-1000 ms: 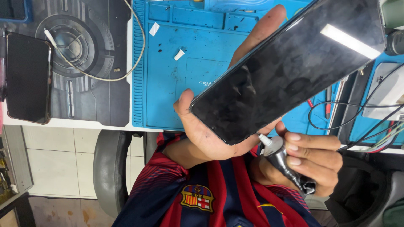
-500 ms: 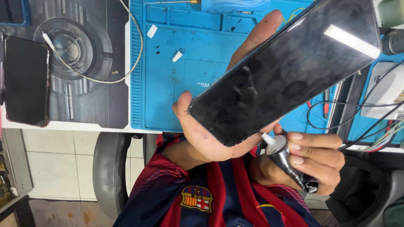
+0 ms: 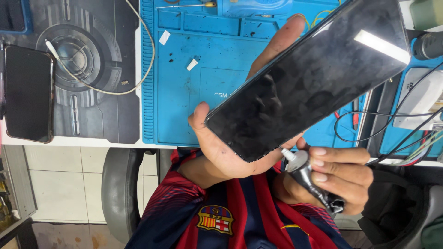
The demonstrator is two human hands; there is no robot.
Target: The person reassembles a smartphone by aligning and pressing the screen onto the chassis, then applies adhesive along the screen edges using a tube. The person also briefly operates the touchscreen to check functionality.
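My left hand [image 3: 221, 152] holds a black smartphone [image 3: 309, 78] tilted up in front of me, dark screen facing me, thumb on its lower left corner and fingers behind it. My right hand [image 3: 337, 177] grips a small dark glue tube [image 3: 307, 177] with a white nozzle. The nozzle tip sits right at the phone's lower edge, near the bottom corner. Both hands hover above my lap, in front of the desk edge.
A blue repair mat [image 3: 184, 92] with small white scraps covers the desk. A dark mat [image 3: 83, 60] on the left carries a white cable [image 3: 138, 69] and another black phone [image 3: 27, 92]. Black wires [image 3: 369, 124] and a white device [image 3: 422, 99] lie at the right.
The phone and tube have stayed almost still; the nozzle remains at the phone's lower edge with only a slight shift of the hands.
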